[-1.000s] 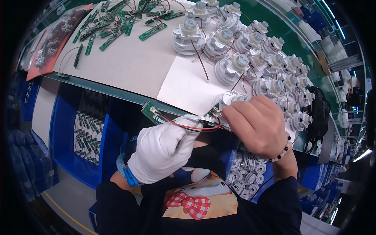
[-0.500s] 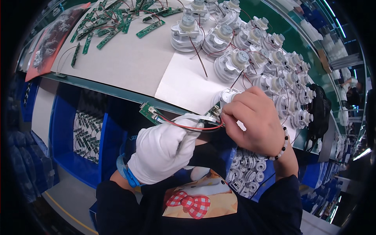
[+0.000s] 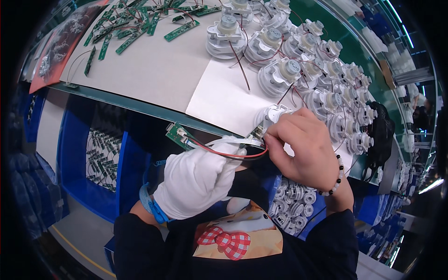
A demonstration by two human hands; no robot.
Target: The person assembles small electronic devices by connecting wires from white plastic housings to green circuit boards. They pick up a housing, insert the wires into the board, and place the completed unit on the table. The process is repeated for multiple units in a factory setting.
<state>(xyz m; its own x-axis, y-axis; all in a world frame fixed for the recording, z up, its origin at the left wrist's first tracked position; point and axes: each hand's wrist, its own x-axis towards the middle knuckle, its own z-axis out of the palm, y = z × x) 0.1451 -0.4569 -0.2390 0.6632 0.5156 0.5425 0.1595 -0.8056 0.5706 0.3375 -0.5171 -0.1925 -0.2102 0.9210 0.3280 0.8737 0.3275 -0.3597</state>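
Note:
My left hand (image 3: 195, 181), in a white glove with a blue strap at the wrist, is closed around a green circuit board (image 3: 178, 135) whose end sticks out to the left. Red, black and white wires (image 3: 228, 148) arch from that end over the glove to a second small board part (image 3: 256, 134) at my right fingertips. There, the thumb and forefinger of my bare right hand (image 3: 302, 144) pinch the wire ends; the fingers hide the exact spot. Just behind them stands a white motor unit (image 3: 273, 113), partly covered by my right hand.
Several white motor units (image 3: 284, 74) with thin wires crowd the table's right side. Loose green boards (image 3: 126, 39) lie at the far left, by a red-edged clear bag (image 3: 58, 46). Blue bins (image 3: 88, 198) below the table hold boards and white round parts (image 3: 295, 200).
Both hands keep almost the same pose and hold. The wires over the glove have shifted slightly, and the table scene sits a little to the right.

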